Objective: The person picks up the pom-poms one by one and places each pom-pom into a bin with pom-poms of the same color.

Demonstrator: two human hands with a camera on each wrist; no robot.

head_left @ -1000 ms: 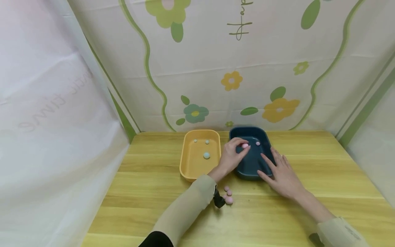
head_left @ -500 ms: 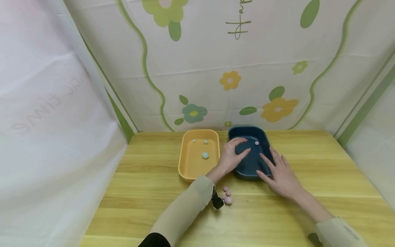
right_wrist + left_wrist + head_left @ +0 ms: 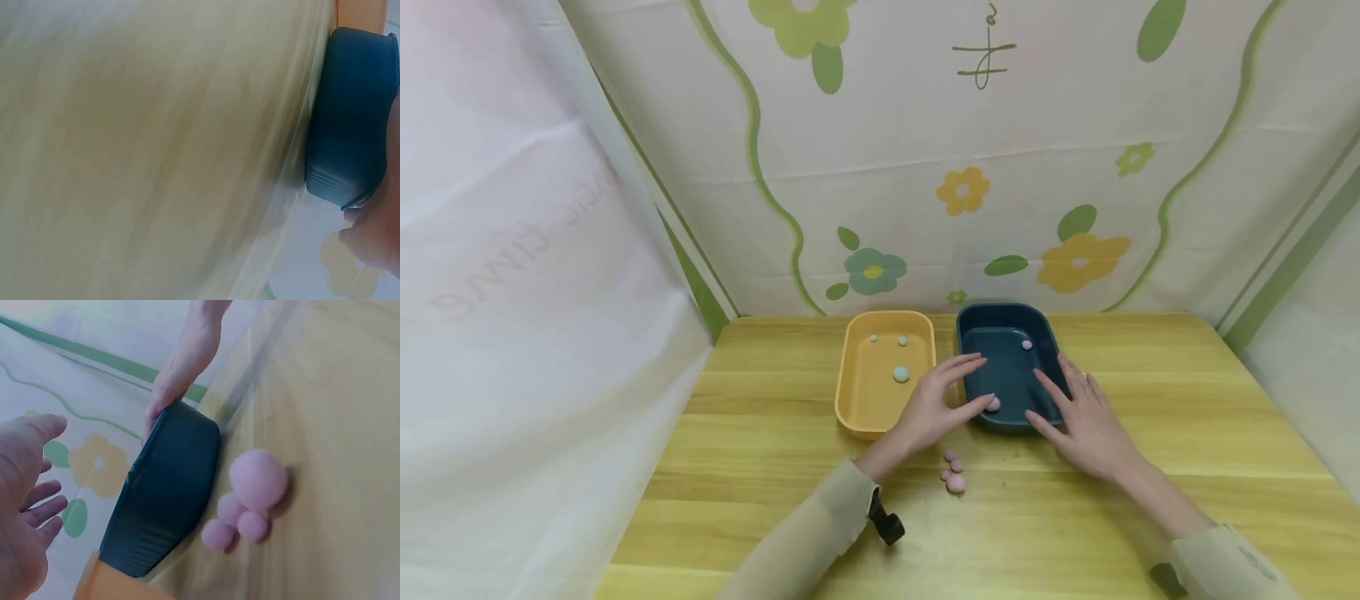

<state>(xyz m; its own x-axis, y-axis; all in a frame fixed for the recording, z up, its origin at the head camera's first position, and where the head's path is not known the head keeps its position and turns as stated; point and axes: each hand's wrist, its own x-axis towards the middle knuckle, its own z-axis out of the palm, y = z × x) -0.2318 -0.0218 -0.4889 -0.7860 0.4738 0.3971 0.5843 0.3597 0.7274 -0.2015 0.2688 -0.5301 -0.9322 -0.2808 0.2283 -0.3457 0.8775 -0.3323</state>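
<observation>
My left hand (image 3: pixel 934 407) hovers over the left side of the dark blue tray (image 3: pixel 1011 387), fingers and thumb spread apart with nothing between them. Just beyond its thumb tip, a pink ball (image 3: pixel 993 404) lies in the tray's near left corner. Another, smaller pink ball (image 3: pixel 1027 344) sits toward the back. My right hand (image 3: pixel 1090 429) rests on the tray's right rim, fingers extended, some inside the edge and some outside. Several pink balls (image 3: pixel 258 480) of different sizes cluster on the table in front of the tray.
Left of the blue tray stands a yellow tray (image 3: pixel 847 392) holding pale green balls (image 3: pixel 901 374) of different sizes. Both trays are on a wooden table (image 3: pixel 760 467), close to a flower-printed cloth (image 3: pixel 872 200) at the back. More cloth (image 3: pixel 550 375) hangs along the left side.
The pink ball pinched by my left hand was let go and now lies in the blue tray's near left corner. My left hand drew back left and nearer; my right hand stayed put.
</observation>
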